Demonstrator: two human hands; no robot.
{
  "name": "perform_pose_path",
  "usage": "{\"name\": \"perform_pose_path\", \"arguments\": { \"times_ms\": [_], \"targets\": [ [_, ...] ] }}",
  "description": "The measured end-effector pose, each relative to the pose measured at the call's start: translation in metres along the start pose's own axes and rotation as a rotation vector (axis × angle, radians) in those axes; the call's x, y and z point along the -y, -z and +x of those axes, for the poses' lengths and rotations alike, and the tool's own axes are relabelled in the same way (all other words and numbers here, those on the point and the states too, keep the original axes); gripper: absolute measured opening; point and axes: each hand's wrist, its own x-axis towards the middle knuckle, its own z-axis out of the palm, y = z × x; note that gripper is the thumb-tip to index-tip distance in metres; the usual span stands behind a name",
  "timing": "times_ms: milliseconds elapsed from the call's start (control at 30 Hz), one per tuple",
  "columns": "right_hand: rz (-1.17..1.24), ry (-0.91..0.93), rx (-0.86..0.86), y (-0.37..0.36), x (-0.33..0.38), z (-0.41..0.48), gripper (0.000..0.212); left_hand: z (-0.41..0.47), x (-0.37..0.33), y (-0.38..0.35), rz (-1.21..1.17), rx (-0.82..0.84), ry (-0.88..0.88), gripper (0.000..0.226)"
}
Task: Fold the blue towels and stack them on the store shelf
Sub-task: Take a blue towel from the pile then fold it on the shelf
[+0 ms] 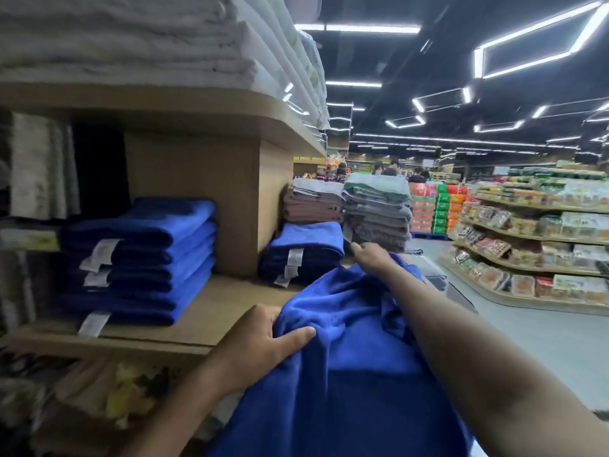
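Observation:
A loose blue towel (349, 351) hangs in a bunched sheet in front of me, below the wooden shelf (184, 328). My left hand (260, 341) grips its near left edge, thumb pressed over the cloth. My right hand (370, 257) reaches forward and pinches the towel's far edge beside the shelf. On the shelf a stack of folded blue towels (145, 258) with white tags lies at the left. A lower pile of folded blue towels (304, 249) lies at the right, just left of my right hand.
Folded brown and grey towel piles (375, 212) stand behind the right blue pile. White towels (131, 37) fill the shelf above. Patterned textiles (108, 390) lie below the shelf. An aisle floor and grocery shelves (534, 239) run along the right, with people far back.

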Motion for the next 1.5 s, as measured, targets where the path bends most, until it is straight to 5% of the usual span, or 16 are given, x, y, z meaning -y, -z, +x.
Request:
{"name": "perform_pose_path", "arguments": {
  "times_ms": [133, 333, 467, 600, 733, 867, 1033, 1100, 1200, 1300, 1500],
  "targets": [
    [0.081, 0.080, -0.025, 0.008, 0.006, -0.019, 0.041, -0.001, -0.010, 0.001, -0.045, 0.026, 0.027, 0.039],
    [0.616, 0.416, 0.035, 0.036, 0.048, -0.144, 0.011, -0.012, -0.024, 0.001, -0.051, 0.019, 0.077, 0.038],
    [0.137, 0.563, -0.073, 0.007, 0.012, -0.242, 0.040, -0.041, -0.028, -0.001, -0.193, 0.032, 0.118, 0.040],
    [-0.345, 0.498, -0.210, -0.012, -0.007, -0.264, 0.041, -0.093, -0.006, -0.014, -0.265, 0.069, 0.268, 0.026],
    [-0.411, 0.523, -0.276, -0.024, -0.010, -0.263, 0.050, -0.138, 0.024, -0.028, -0.212, 0.196, 0.508, 0.021],
    [-0.428, 0.506, -0.272, -0.024, -0.010, -0.261, 0.048, -0.158, 0.020, -0.025, -0.371, 0.238, 0.503, 0.023],
    [0.286, 0.850, -0.164, -0.013, -0.005, -0.299, 0.017, -0.149, -0.012, -0.016, -0.761, 0.218, 0.516, 0.037],
    [0.357, 0.925, 0.008, -0.014, -0.006, -0.323, 0.024, -0.139, -0.026, -0.015, -0.878, 0.188, 0.492, 0.035],
    [0.294, 0.918, -0.056, -0.020, -0.009, -0.337, 0.033, -0.124, -0.046, -0.018, -0.949, 0.143, 0.441, 0.023],
    [0.481, 0.842, -0.158, -0.010, -0.012, -0.332, 0.011, -0.110, -0.062, -0.020, -0.802, 0.104, 0.411, 0.027],
    [0.690, 0.626, -0.164, 0.036, 0.003, -0.297, 0.017, -0.053, -0.078, -0.011, -0.190, -0.188, 0.000, 0.042]
  ]
}}
